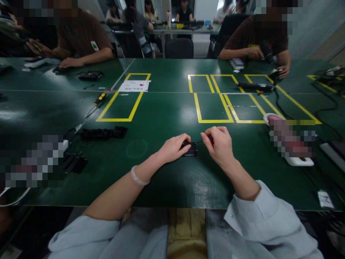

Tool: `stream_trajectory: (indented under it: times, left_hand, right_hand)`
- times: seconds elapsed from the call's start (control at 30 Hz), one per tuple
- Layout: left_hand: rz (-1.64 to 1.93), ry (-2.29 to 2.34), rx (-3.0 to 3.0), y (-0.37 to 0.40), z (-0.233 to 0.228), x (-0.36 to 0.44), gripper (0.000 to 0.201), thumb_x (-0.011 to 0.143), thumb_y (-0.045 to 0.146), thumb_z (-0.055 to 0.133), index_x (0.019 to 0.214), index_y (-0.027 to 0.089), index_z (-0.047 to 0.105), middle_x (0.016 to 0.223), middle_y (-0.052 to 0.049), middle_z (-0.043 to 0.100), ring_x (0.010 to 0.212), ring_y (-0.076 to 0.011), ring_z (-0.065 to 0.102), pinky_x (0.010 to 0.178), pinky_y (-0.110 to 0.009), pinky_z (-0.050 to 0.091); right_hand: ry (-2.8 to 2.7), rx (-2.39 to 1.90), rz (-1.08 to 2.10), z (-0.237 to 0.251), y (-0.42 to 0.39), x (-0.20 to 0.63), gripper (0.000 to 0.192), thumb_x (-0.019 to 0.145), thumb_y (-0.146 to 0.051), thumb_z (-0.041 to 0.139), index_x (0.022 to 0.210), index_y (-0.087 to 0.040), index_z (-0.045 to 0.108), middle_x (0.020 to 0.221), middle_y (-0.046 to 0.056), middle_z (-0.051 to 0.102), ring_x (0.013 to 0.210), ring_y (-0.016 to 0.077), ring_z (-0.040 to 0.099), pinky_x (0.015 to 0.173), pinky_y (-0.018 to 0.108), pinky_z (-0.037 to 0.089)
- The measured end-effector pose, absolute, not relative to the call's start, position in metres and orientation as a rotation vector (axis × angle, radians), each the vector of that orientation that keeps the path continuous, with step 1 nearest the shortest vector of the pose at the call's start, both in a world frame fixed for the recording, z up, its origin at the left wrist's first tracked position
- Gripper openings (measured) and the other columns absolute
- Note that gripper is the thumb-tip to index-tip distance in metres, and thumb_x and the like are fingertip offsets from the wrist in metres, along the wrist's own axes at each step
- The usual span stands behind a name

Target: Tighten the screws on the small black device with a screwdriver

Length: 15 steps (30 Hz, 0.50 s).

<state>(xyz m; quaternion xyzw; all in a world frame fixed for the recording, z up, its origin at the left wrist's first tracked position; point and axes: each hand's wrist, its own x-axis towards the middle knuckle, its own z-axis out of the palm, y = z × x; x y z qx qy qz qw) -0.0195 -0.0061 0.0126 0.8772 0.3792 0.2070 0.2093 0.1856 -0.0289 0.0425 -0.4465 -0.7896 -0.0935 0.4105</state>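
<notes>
Head view: A small black rectangular housing (191, 150) rests on the green tabletop (167, 190), directly before the wearer. The left hand (174, 148) grips it between thumb and fingers from the left. The right hand's (219, 146) fingers are closed around a thin-shafted hand tool (199, 141), apparently a screwdriver, aimed at the housing's right side; whether the tip makes contact cannot be told. Assessment: sound practice calls for a firm left-hand brace, the shaft aligned with its point of contact, and left fingertips clear of the tip.
</notes>
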Motion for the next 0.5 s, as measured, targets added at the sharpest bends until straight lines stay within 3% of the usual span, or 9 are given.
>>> stream_trajectory:
  times: [0.17, 0.3, 0.5]
  left_hand:
    - [0.588, 1.062, 2.426, -0.0061, 0.0122, -0.0194, 0.016, 0.093, 0.032, 0.045, 0.104, 0.021, 0.050, 0.100, -0.004, 0.062, 0.092, -0.0195, 0.061, 0.081, -0.033, 0.048]
    - [0.574, 1.062, 2.419, -0.0062, 0.0130, -0.0193, 0.017, 0.093, 0.033, 0.044, 0.104, 0.022, 0.050, 0.101, -0.004, 0.062, 0.092, -0.0197, 0.061, 0.081, -0.033, 0.048]
    - [0.589, 1.051, 2.428, -0.0054, 0.0123, -0.0197, 0.017, 0.094, 0.033, 0.044, 0.105, 0.021, 0.050, 0.101, -0.004, 0.062, 0.092, -0.0195, 0.061, 0.081, -0.032, 0.048]
  right_hand:
    - [-1.954, -1.158, -0.244, 0.0416, -0.0284, 0.1849, 0.004, 0.092, -0.023, 0.048, 0.089, -0.023, 0.051, 0.076, 0.000, 0.061, 0.066, 0.0154, 0.052, 0.073, 0.032, 0.040]
    - [-1.952, -1.178, -0.239, 0.0431, -0.0289, 0.1842, 0.008, 0.090, -0.020, 0.046, 0.096, -0.022, 0.052, 0.078, 0.001, 0.062, 0.067, 0.0163, 0.054, 0.075, 0.033, 0.041]
    - [-1.965, -1.165, -0.250, 0.0449, -0.0296, 0.1858, 0.002, 0.090, -0.023, 0.050, 0.090, -0.022, 0.051, 0.073, -0.001, 0.061, 0.064, 0.0148, 0.052, 0.074, 0.032, 0.040]
